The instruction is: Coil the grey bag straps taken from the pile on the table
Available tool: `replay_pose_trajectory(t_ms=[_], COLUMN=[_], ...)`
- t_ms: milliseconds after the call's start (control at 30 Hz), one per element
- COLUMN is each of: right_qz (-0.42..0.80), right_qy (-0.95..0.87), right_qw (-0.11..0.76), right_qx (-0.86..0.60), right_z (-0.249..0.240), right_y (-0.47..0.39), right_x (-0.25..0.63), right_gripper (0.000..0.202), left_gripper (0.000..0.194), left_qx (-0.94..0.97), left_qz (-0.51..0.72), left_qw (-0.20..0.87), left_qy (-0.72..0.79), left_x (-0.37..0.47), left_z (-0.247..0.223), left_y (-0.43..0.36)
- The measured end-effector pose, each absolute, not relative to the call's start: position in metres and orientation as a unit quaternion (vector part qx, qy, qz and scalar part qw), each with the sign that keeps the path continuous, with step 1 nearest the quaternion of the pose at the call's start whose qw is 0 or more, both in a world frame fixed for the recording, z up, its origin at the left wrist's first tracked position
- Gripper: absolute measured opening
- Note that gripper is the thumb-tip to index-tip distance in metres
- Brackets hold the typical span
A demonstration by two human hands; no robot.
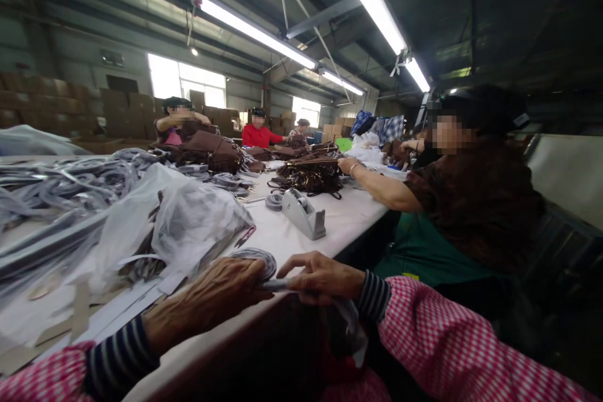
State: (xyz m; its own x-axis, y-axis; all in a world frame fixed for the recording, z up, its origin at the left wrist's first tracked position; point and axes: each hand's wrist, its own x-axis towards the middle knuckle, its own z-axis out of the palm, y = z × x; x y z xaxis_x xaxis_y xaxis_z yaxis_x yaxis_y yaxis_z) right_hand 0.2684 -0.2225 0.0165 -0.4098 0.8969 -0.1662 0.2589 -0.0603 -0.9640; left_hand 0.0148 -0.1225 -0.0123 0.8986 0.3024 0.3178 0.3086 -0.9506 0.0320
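At the near table edge, my left hand (214, 298) is closed on a grey strap wound into a flat coil (257, 256). A short straight length of the same strap (276, 285) runs from the coil to my right hand (327, 277), which pinches it between thumb and fingers. Below my right hand hangs a loose whitish end (353, 320), partly in shadow; whether it is strap or wrapping I cannot tell. Just beyond the coil stands a grey tape dispenser (304, 215), with another small grey coil (273, 202) beside it. A small dark red tool, perhaps thread snips (245, 235), lies nearby.
Clear plastic bags (188, 220) and card strips (75, 314) lie at the left, before a heap of grey wrapped straps (94, 182). Brown bags (207, 149) are piled farther back. A co-worker (471, 188) sits close on the right, reaching to dark brown bags (311, 174).
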Motion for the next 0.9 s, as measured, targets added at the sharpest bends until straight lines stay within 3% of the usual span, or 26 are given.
replay_pose_trajectory(t_ms=[100, 267, 433, 567, 733, 900], right_qz=[0.464, 0.112, -0.145, -0.169, -0.115, -0.095], right_qy=[-0.704, -0.857, -0.895, -0.915, -0.931, -0.939], right_qw=[0.285, 0.220, 0.077, 0.057, 0.062, 0.042], right_qx=[-0.456, -0.452, -0.415, -0.361, -0.340, -0.329], right_z=[0.017, 0.003, -0.012, -0.023, -0.025, -0.020], right_y=[-0.203, -0.173, -0.146, -0.135, -0.137, -0.135], right_x=[0.275, 0.283, 0.269, 0.259, 0.257, 0.253], right_gripper=[0.042, 0.014, 0.023, 0.014, 0.043, 0.039], left_gripper=[0.040, 0.055, 0.056, 0.054, 0.060, 0.056], left_qx=[-0.969, -0.971, -0.986, -0.992, -0.991, -0.991], left_qz=[-0.150, -0.114, -0.085, -0.071, -0.110, -0.116], left_qw=[0.001, -0.045, -0.031, -0.009, 0.017, -0.008], left_qy=[-0.196, -0.203, -0.139, -0.103, -0.077, -0.068], left_x=[0.012, 0.009, 0.020, 0.027, 0.026, 0.024], left_z=[-0.013, -0.017, -0.027, -0.025, -0.028, -0.029], left_y=[-0.113, -0.099, -0.093, -0.093, -0.090, -0.089])
